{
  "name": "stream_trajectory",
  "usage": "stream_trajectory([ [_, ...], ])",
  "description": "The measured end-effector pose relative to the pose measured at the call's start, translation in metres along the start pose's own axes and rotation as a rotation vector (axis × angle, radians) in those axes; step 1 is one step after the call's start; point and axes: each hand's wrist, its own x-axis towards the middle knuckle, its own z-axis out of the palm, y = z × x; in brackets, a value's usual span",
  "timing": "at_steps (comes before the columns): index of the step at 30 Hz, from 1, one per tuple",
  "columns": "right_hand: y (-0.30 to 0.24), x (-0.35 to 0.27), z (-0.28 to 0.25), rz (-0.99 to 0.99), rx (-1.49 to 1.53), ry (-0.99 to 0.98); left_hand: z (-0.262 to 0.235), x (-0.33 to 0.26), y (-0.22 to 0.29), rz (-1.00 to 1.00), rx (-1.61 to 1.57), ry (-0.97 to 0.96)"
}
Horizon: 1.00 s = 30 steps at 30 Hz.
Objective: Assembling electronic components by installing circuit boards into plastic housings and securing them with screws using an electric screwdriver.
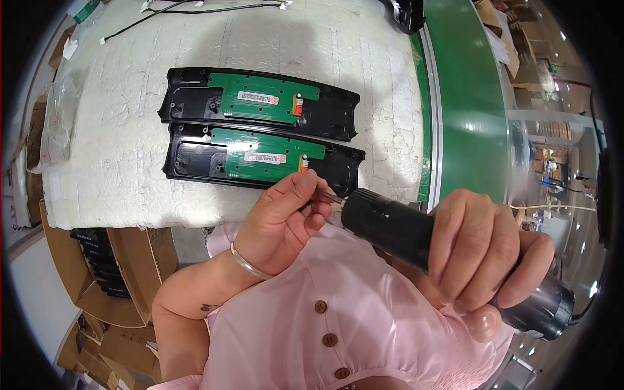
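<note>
Right hand [484, 250] grips black screwdriver [416, 237]; left hand [283, 221] pinches its bit [329, 197]

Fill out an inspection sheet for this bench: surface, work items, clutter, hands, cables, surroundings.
Surface: white foam pad, creased, carrying the panels.
Work items: two black panels, far panel and near panel, lying side by side, each bearing a green circuit board.
Clutter: clear plastic bags at the pad's left edge.
Hands: right hand wraps a black electric screwdriver; left hand fingers pinch its metal bit.
Cables: black cable along the pad's far edge.
Surroundings: green conveyor belt to the right; cardboard boxes lower left.
</note>
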Motion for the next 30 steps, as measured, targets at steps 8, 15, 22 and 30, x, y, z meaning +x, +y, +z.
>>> stream_trajectory([
  [8, 0.0, 0.001, 0.002, -0.017, -0.022, 0.041, -0.005, 0.0, 0.0, -0.043, -0.038, -0.027],
  [15, 0.005, 0.001, 0.0, -0.078, 0.039, -0.227, -0.003, 0.002, -0.005, 0.008, -0.033, 0.024],
  [22, 0.01, -0.005, -0.021, 0.087, -0.045, -0.137, 0.014, -0.003, -0.001, -0.116, -0.031, -0.041],
  [30, 0.037, -0.005, -0.022, 0.248, -0.251, 0.43, -0.01, -0.019, 0.01, -0.163, 0.262, -0.066],
])
